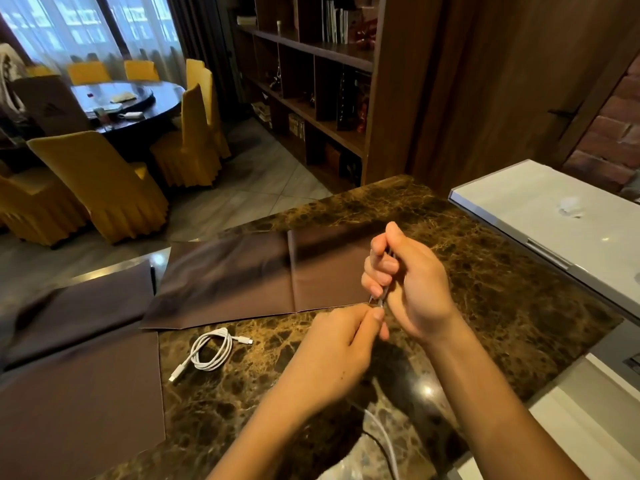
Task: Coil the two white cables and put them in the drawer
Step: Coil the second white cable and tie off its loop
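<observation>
A white cable [384, 441] is seen nearest the lens, running up under the forearms toward the hands. Its upper part is pinched by the left hand [341, 344] and held in loops inside the closed right hand [405, 282]. Left of this grip, a second, coiled cable [211, 351] lies on the marble counter [485, 271]. No legible writing is seen.

One white cable [210, 351] coiled loosely on the marble counter [502, 289] — the other white cable [386, 441] uncoiled, pinched in both hands.
</observation>
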A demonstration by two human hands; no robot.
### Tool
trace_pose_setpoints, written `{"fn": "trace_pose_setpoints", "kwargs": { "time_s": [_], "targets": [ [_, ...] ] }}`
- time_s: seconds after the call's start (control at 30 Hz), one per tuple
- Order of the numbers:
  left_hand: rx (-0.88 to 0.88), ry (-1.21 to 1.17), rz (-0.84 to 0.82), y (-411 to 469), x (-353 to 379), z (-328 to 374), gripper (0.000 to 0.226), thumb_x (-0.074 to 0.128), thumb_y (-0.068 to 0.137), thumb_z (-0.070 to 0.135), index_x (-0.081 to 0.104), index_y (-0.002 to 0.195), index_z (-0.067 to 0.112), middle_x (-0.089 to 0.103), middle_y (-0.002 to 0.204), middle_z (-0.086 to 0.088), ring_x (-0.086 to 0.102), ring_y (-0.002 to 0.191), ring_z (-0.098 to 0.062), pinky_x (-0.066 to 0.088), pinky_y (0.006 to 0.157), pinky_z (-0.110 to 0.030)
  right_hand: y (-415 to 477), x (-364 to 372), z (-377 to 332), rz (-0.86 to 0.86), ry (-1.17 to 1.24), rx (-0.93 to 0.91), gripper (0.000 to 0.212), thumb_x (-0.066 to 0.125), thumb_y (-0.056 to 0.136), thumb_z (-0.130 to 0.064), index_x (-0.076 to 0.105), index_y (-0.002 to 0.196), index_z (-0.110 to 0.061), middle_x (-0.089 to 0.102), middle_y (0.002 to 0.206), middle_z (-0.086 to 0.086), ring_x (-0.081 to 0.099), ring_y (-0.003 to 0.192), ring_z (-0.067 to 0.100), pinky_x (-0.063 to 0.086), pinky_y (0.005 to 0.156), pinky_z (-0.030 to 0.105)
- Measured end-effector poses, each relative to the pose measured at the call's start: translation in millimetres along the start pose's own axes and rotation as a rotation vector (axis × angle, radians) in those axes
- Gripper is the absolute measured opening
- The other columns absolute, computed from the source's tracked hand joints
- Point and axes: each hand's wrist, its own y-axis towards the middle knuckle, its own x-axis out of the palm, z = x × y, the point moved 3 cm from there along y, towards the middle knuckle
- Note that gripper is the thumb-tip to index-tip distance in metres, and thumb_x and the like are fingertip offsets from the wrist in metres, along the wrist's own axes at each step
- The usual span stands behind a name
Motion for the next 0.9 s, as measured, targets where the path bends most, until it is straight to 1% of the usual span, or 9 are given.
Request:
{"fn": "trace_pose_setpoints", "kwargs": {
  "time_s": [0.07, 0.13, 0.27, 0.33, 0.4, 0.5, 0.57, 0.7, 0.9],
  "targets": [
    [0.010, 0.105, -0.039, -3, -4, 5, 0.037, 0.041, 0.106, 0.035, 0.062, 0.077, 0.027, 0.056, 0.056, 0.026, 0.050, 0.056, 0.006, 0.031, 0.058, -0.014, -1, -4, 7, 0.001, -0.092, 0.001, 0.041, 0.041, 0.104, -0.028, 0.058, 0.074, -0.007, 0.036, 0.056, -0.001, 0.034, 0.048, 0.012, 0.033, 0.044, 0.026],
    [0.042, 0.174, -0.033, -5, -7, 7, 0.038, 0.042, 0.105, 0.036, 0.063, 0.076, 0.024, 0.053, 0.055, 0.013, 0.050, 0.058, 0.002, 0.032, 0.058, -0.015, -4, -6, 14, -0.027, -0.193, -0.001, 0.042, 0.041, 0.104, -0.028, 0.061, 0.073, -0.007, 0.039, 0.055, 0.000, 0.038, 0.047, 0.013, 0.033, 0.045, 0.027],
    [0.080, 0.344, -0.005, -4, -15, 8, 0.042, 0.044, 0.102, 0.041, 0.062, 0.071, 0.020, 0.048, 0.054, 0.008, 0.051, 0.056, -0.009, 0.038, 0.061, -0.026, -13, -10, 28, -0.037, -0.504, -0.100, 0.048, 0.037, 0.107, -0.025, 0.064, 0.072, -0.006, 0.046, 0.057, 0.005, 0.044, 0.049, 0.009, 0.038, 0.049, 0.022],
    [0.089, 0.420, 0.026, -2, -21, 7, 0.046, 0.041, 0.101, 0.047, 0.055, 0.063, 0.024, 0.052, 0.055, 0.006, 0.058, 0.060, -0.013, 0.044, 0.063, -0.032, -18, -11, 38, -0.025, -0.530, -0.123, 0.052, 0.034, 0.107, -0.023, 0.063, 0.067, -0.007, 0.048, 0.054, 0.008, 0.046, 0.047, 0.008, 0.038, 0.048, 0.019],
    [0.074, 0.429, 0.083, 1, -27, 6, 0.057, 0.031, 0.100, 0.057, 0.063, 0.065, 0.024, 0.063, 0.059, 0.004, 0.065, 0.067, -0.015, 0.051, 0.068, -0.036, -23, -13, 50, -0.028, -0.504, -0.111, 0.056, 0.032, 0.107, -0.027, 0.060, 0.062, -0.011, 0.049, 0.050, 0.005, 0.045, 0.045, 0.011, 0.036, 0.044, 0.021],
    [0.070, 0.393, 0.216, 10, -41, 3, 0.068, 0.027, 0.097, 0.066, 0.066, 0.066, 0.020, 0.065, 0.055, 0.004, 0.063, 0.058, -0.010, 0.053, 0.064, -0.034, -32, -14, 67, -0.049, -0.453, 0.001, 0.052, 0.034, 0.098, -0.039, 0.058, 0.056, -0.022, 0.045, 0.048, 0.000, 0.039, 0.042, 0.011, 0.028, 0.041, 0.022],
    [0.110, 0.373, 0.255, 17, -51, 3, 0.067, 0.038, 0.099, 0.060, 0.050, 0.053, 0.013, 0.048, 0.043, 0.001, 0.047, 0.043, -0.011, 0.043, 0.052, -0.030, -41, -9, 74, -0.095, -0.414, 0.061, 0.054, 0.033, 0.096, -0.045, 0.059, 0.057, -0.018, 0.045, 0.046, 0.000, 0.040, 0.040, 0.009, 0.029, 0.042, 0.020],
    [0.132, 0.249, 0.198, 32, -55, 4, 0.065, 0.047, 0.100, 0.050, 0.035, 0.046, 0.016, 0.032, 0.042, 0.002, 0.032, 0.041, -0.013, 0.029, 0.048, -0.027, -57, 8, 77, -0.209, -0.363, 0.076, 0.070, 0.033, 0.098, -0.056, 0.062, 0.056, -0.010, 0.036, 0.042, -0.002, 0.034, 0.040, 0.014, 0.029, 0.044, 0.024],
    [0.079, -0.158, 0.177, 38, -43, -5, 0.064, 0.049, 0.101, 0.046, 0.035, 0.045, 0.016, 0.029, 0.044, 0.006, 0.027, 0.044, -0.009, 0.030, 0.050, -0.028, -64, 23, 54, -0.302, -0.253, 0.022, 0.050, 0.040, 0.096, -0.046, 0.058, 0.061, -0.016, 0.034, 0.047, -0.005, 0.034, 0.043, 0.013, 0.030, 0.045, 0.026]
  ]
}}
